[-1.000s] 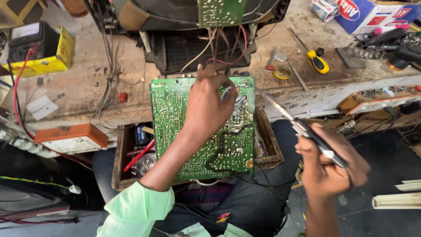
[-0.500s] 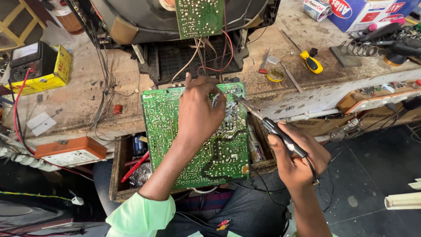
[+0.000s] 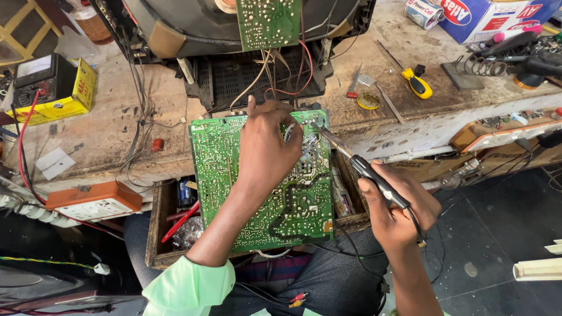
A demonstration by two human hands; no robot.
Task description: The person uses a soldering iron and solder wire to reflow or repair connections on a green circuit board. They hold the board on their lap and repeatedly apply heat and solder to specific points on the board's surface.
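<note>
green, the large circuit board (image 3: 257,187) lies solder side up, tilted across an open wooden drawer (image 3: 158,234) and leaning its top edge against the front of the workbench (image 3: 105,129), right over the person's lap. the left hand (image 3: 266,149) rests flat-ish on the upper middle of the board, palm down, wrist bent, forearm coming up from the lower left in a pale green sleeve (image 3: 187,289). its fingers are bunched together near the board's top right corner and pinch a thin loop of solder wire (image 3: 289,130); the index finger sticks up toward the bench edge. the right hand (image 3: 398,208) sits off the board's right side, fingers wrapped tight around the dark handle of a soldering iron (image 3: 357,164), held like a pen. the iron's metal tip slants up and left and meets the board just beside the left fingertips. its cord drops down past the wrist.

inside the drawer, under the board, a red-handled tool (image 3: 178,222) and a blue part show. an orange and white socket box (image 3: 93,202) sits left of the drawer. on the bench, behind the board, stands an opened television chassis (image 3: 234,35) with a smaller green board (image 3: 268,22) and loose wires. a yellow multimeter (image 3: 50,88) sits at far left, a yellow-handled screwdriver (image 3: 417,85) and a small round tin (image 3: 369,100) at right.
</note>
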